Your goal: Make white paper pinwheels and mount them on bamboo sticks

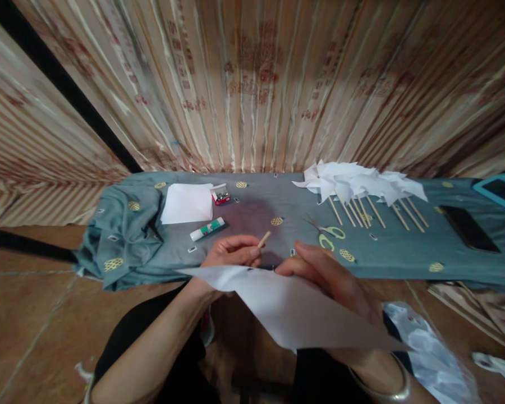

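My left hand (pixel 233 252) is closed around a thin wooden stick (pixel 264 239), whose short end sticks out past the thumb and fingertips. A folded white paper pinwheel (pixel 294 314) spreads between my forearms, covering part of both hands. Behind the pinwheel's upper edge, my right hand (pixel 324 269) has its fingers curled against the paper, with the thumb raised; the paper hides its lower part. Just beyond that hand lie scissors with green handles (pixel 332 233). A white and green glue stick (pixel 208 229) rests on the cloth beyond my left hand.
Several finished paper pinwheels (pixel 362 182) on sticks lie at the back right. At the left are a stack of white paper (pixel 187 203) and a small open box of pins (pixel 221 195). A dark phone (pixel 469 229) and a blue-framed device (pixel 500 191) sit far right. Behind hangs a curtain (pixel 252 84).
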Available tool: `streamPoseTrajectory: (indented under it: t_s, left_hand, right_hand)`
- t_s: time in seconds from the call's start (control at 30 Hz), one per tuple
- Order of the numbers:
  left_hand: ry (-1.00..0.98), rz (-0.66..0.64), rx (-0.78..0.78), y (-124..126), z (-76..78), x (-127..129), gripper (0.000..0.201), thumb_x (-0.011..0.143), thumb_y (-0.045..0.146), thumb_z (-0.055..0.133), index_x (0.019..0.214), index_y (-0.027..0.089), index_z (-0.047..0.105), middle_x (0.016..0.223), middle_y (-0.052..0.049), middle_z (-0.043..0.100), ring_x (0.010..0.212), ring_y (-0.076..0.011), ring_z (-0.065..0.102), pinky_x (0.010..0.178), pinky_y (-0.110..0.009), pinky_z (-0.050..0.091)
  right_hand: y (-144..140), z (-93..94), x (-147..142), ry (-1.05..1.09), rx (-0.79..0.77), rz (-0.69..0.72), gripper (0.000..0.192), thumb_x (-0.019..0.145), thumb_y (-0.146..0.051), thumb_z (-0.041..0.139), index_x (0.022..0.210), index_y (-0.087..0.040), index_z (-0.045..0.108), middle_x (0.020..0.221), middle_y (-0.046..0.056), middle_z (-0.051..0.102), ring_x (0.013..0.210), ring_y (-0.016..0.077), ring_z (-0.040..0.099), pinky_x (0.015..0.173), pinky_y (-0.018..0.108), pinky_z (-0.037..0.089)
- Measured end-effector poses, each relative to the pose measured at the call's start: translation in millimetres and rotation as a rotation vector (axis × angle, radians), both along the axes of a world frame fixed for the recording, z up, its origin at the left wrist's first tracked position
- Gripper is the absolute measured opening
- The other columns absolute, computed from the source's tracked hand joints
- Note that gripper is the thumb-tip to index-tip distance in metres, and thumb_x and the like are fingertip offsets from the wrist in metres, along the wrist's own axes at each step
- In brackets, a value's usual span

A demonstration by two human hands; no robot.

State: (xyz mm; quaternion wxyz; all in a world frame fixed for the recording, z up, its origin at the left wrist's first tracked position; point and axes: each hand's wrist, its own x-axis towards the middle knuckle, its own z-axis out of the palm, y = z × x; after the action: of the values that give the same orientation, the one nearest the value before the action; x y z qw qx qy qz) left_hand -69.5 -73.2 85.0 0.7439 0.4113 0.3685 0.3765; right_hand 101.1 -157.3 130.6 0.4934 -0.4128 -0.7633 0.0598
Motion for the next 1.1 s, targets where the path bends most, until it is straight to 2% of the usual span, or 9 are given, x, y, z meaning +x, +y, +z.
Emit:
streamPoseTrajectory:
  t_s: [0.1,0.2,0.3,0.43,0.53,0.7,0.87,1.1]
  left_hand:
    - [-0.077,0.143,0.007,12.7,-0.2,-6.4,0.032,0.051,0.033,0.090,0.071,0.015,0.073,0.058,0.002,0.061,0.052,-0.0061,0.052,0.052,-0.019,0.040]
    - [-0.017,0.203,0.115,17.6,3.4,-13.9,0.027,0.056,0.029,0.088,0.076,0.016,0.076,0.061,0.002,0.063,0.056,-0.0063,0.052,0.055,-0.019,0.042]
    - [0.046,0.109,0.172,12.6,7.4,-15.8,0.025,0.060,0.031,0.085,0.077,0.016,0.077,0.062,0.000,0.065,0.056,-0.0081,0.052,0.054,-0.021,0.042]
    - [0.064,-0.052,0.139,-0.1,10.2,-9.5,0.021,0.064,0.032,0.083,0.076,0.016,0.078,0.064,-0.001,0.065,0.054,-0.0081,0.052,0.049,-0.019,0.039]
    - [0.039,-0.027,0.121,-6.5,7.3,-4.9,0.018,0.063,0.031,0.083,0.074,0.017,0.079,0.072,-0.003,0.070,0.059,-0.0107,0.058,0.052,-0.019,0.044]
    - [0.088,-0.049,0.194,-8.2,-3.2,-6.3,0.013,0.071,0.029,0.079,0.080,0.019,0.080,0.084,-0.006,0.075,0.073,-0.0161,0.066,0.064,-0.022,0.051]
    - [0.019,-0.058,0.226,-7.6,-7.1,-8.4,0.012,0.069,0.028,0.081,0.079,0.020,0.080,0.085,-0.006,0.076,0.075,-0.0169,0.068,0.069,-0.023,0.054]
    - [0.015,-0.022,0.173,-9.9,-1.4,-3.7,0.019,0.060,0.031,0.087,0.073,0.019,0.080,0.078,-0.006,0.076,0.068,-0.0148,0.067,0.062,-0.020,0.053]
  right_hand:
    - [0.4,-2.2,-4.9,-0.032,-0.011,0.031,0.053,0.092,-0.019,0.051,0.143,-0.024,0.038,0.086,0.002,0.076,0.081,0.0197,0.073,0.082,0.036,0.059]
    - [2.9,-10.2,-7.5,-0.078,-0.005,0.074,0.053,0.092,-0.017,0.052,0.143,-0.021,0.039,0.090,0.003,0.076,0.085,0.0194,0.072,0.085,0.036,0.058]
    - [6.7,-18.5,-6.5,-0.098,0.008,0.086,0.051,0.093,-0.020,0.053,0.142,-0.019,0.040,0.090,0.004,0.076,0.087,0.0199,0.071,0.086,0.037,0.058]
    - [9.2,-21.9,-1.6,-0.082,0.023,0.011,0.056,0.090,-0.021,0.059,0.143,-0.020,0.040,0.091,0.004,0.075,0.089,0.0210,0.071,0.084,0.036,0.057]
    - [8.7,-19.4,1.7,-0.049,0.026,-0.023,0.057,0.090,-0.019,0.059,0.144,-0.022,0.039,0.090,0.003,0.075,0.088,0.0203,0.070,0.084,0.036,0.056]
    - [7.2,-17.0,5.4,-0.048,-0.010,-0.023,0.059,0.091,-0.022,0.059,0.145,-0.022,0.038,0.091,0.003,0.074,0.087,0.0208,0.070,0.084,0.036,0.056]
    - [7.7,-22.2,7.3,0.037,-0.051,-0.001,0.056,0.093,-0.023,0.055,0.145,-0.023,0.037,0.095,0.005,0.074,0.087,0.0209,0.071,0.084,0.039,0.056]
    - [8.0,-21.1,7.9,0.044,-0.059,0.018,0.061,0.089,-0.018,0.060,0.145,-0.023,0.038,0.095,0.005,0.074,0.087,0.0211,0.071,0.086,0.039,0.055]
